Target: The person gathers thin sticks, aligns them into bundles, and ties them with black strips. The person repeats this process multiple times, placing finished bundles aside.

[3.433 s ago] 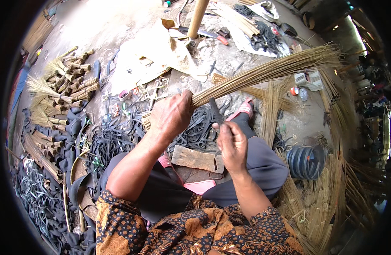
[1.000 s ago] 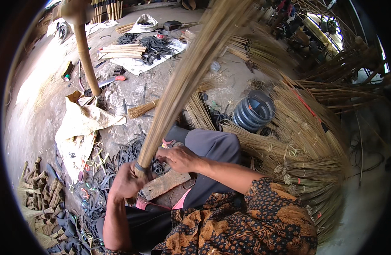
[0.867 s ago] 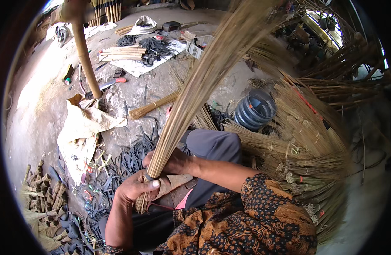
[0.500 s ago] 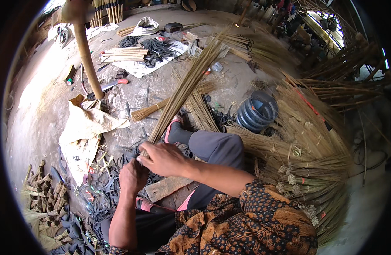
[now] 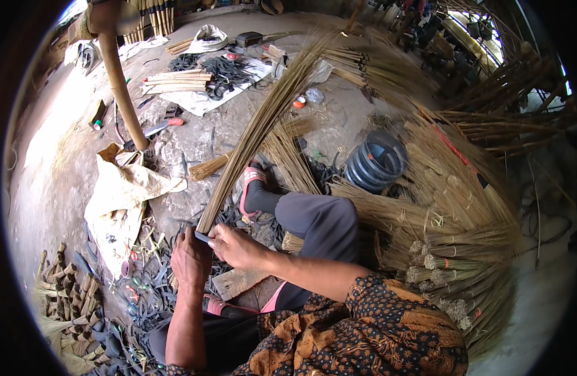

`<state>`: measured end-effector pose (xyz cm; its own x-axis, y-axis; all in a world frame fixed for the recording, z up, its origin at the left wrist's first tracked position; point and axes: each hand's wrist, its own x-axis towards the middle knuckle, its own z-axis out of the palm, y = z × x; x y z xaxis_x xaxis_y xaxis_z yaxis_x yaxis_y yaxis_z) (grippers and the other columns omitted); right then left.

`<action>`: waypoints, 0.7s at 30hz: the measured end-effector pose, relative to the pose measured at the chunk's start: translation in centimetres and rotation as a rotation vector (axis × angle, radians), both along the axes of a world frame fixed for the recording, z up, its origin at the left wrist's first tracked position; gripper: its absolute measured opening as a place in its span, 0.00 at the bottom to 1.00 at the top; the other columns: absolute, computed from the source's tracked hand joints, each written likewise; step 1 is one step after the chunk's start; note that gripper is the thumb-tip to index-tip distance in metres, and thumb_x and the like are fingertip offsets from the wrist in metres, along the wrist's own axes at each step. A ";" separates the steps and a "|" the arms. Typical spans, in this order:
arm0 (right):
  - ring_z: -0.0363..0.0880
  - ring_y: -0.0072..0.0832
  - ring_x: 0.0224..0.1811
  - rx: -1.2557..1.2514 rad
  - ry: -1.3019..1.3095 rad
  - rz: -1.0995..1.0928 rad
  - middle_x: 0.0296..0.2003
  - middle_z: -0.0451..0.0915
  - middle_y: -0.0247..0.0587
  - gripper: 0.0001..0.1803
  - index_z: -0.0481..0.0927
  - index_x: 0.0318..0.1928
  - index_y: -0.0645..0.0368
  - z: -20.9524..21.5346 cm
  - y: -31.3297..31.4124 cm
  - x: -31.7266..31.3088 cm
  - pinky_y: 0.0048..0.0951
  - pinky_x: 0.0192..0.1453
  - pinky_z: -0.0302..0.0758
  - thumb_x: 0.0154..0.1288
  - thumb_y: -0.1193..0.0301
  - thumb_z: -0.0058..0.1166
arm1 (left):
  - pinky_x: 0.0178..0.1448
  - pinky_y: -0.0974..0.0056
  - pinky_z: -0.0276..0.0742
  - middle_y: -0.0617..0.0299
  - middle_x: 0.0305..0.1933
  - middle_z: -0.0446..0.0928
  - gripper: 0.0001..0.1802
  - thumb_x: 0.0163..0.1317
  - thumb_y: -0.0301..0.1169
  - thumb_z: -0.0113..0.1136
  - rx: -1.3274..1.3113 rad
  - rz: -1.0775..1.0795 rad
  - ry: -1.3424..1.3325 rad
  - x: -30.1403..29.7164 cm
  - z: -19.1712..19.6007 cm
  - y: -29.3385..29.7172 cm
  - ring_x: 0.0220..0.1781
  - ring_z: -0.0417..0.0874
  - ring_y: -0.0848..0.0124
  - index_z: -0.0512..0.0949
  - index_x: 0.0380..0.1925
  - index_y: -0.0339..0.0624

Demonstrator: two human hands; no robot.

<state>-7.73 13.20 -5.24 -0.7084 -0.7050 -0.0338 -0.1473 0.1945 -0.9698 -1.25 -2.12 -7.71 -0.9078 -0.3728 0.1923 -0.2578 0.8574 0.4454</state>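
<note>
A long bundle of thin straw-coloured stalks [image 5: 257,135] slants away from me toward the far middle, its fine ends fanning out. My left hand [image 5: 191,260] is closed round its near end. A dark, flat rubber-like strip [image 5: 203,237] runs from that end to my right hand [image 5: 238,246], which pinches it just to the right. The strip looks stretched between the two hands. Below them a wooden board [image 5: 238,283] lies by my feet. Many loose black strips [image 5: 157,276] are scattered around, and a shorter tied bundle [image 5: 208,167] rests on the floor beyond.
A clear bluish bucket [image 5: 377,163] stands right of my raised knee. Heaped stalk bundles [image 5: 458,247] fill the right side. To the left are a pale sack [image 5: 119,197], a bamboo post [image 5: 122,91] and a red-handled knife [image 5: 160,127]. Short bundles [image 5: 66,282] lie lower left.
My right hand has come off the top of the bundle and moved down and right, with the strip now showing in it. My left hand stays on the bundle's near end.
</note>
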 end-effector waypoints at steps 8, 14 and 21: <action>0.75 0.18 0.39 -0.031 -0.027 0.147 0.37 0.79 0.33 0.12 0.78 0.50 0.64 0.0 3.8 -0.5 0.28 0.46 0.76 0.82 0.66 0.52 | 0.35 0.60 0.73 0.60 0.31 0.78 0.16 0.51 0.27 0.72 0.850 -0.099 -0.025 -0.2 2.6 -1.5 0.34 0.72 0.76 0.78 0.37 0.31; 0.82 0.16 0.47 -0.340 -0.468 0.273 0.48 0.84 0.33 0.18 0.75 0.66 0.65 2.3 4.3 -2.2 0.23 0.55 0.80 0.81 0.71 0.52 | 0.42 0.67 0.82 0.62 0.34 0.87 0.21 0.62 0.37 0.77 1.481 -0.513 -0.219 0.5 5.6 -1.7 0.35 0.87 0.77 0.81 0.46 0.32; 0.78 0.13 0.45 -0.231 -0.307 0.186 0.45 0.83 0.31 0.17 0.79 0.61 0.66 2.4 2.7 -1.8 0.19 0.47 0.76 0.80 0.69 0.57 | 0.42 0.58 0.82 0.56 0.32 0.83 0.18 0.63 0.29 0.66 1.270 -0.496 -0.383 0.5 5.6 -0.9 0.33 0.83 0.69 0.77 0.50 0.30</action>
